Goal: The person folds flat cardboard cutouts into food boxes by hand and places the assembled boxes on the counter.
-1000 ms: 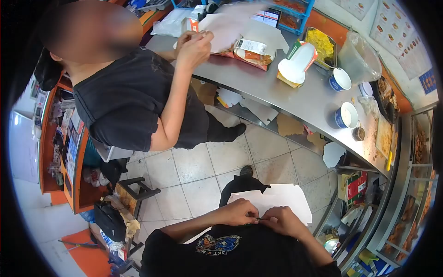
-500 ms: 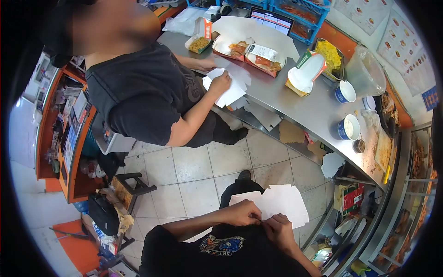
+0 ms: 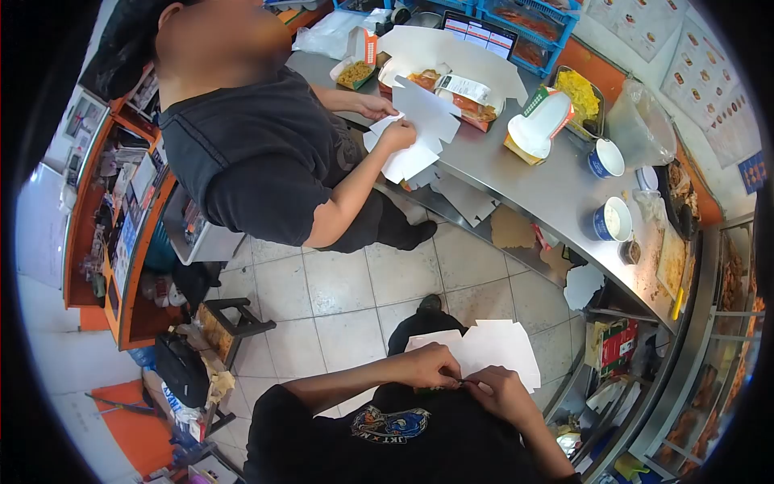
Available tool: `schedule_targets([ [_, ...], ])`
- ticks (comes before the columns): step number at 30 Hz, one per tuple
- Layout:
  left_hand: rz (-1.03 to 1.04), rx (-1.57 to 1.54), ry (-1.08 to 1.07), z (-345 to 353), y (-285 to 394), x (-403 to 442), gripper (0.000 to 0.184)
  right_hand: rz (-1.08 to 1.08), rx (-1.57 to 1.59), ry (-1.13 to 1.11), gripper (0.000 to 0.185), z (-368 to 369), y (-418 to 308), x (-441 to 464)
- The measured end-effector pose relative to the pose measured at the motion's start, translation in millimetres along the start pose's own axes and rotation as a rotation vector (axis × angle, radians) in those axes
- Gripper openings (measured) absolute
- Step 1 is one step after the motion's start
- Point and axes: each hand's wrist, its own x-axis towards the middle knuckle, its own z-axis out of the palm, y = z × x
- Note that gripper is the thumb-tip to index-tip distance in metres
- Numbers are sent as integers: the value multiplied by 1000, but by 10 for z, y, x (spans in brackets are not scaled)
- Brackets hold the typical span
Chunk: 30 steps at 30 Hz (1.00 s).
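At the lower middle, my left hand [image 3: 427, 367] and my right hand [image 3: 501, 394] are close together, fingers pinched on something small and dark between them, too small to name. A flat white cardboard sheet [image 3: 504, 351] with cut edges lies just beyond them, over my lap. Across from me a co-worker in a dark shirt [image 3: 250, 157] holds another white cardboard sheet [image 3: 423, 121] in both hands, at the counter's edge.
The steel counter [image 3: 476, 157] bears open food boxes [image 3: 476, 105], a white-lined carton [image 3: 536, 129], blue cups [image 3: 613, 219], a tray of yellow food [image 3: 576, 95] and a tablet [image 3: 480, 34]. A stool [image 3: 234, 327] stands left. A glass food case [image 3: 726, 347] is at right.
The co-worker has brought a white sheet down from above the food boxes and now holds it, more spread out, at the counter's edge. My hands stay together, with only small finger movements.
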Motion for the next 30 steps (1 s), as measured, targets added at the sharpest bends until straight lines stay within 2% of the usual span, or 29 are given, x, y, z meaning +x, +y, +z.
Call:
schedule_targets([
  [8,9,2,2,13,-13,-22,20,-154,-214,-36,11,92,64,-11],
  [11,33,10,-6,30,-49,-28,20,-17,15,-38,12,72,88,-25],
  [14,12,-13,-25,19,-28,-28,20,184,232,-129,13,33,68,-13],
  [20,84,81,24,56,60,-45,17,228,390,-274,10,-15,142,11],
  [23,124,123,48,123,40,-44,16,173,484,-328,12,9,230,-6],
  [30,174,102,52,118,155,-47,16,151,515,-458,16,-80,267,36],
])
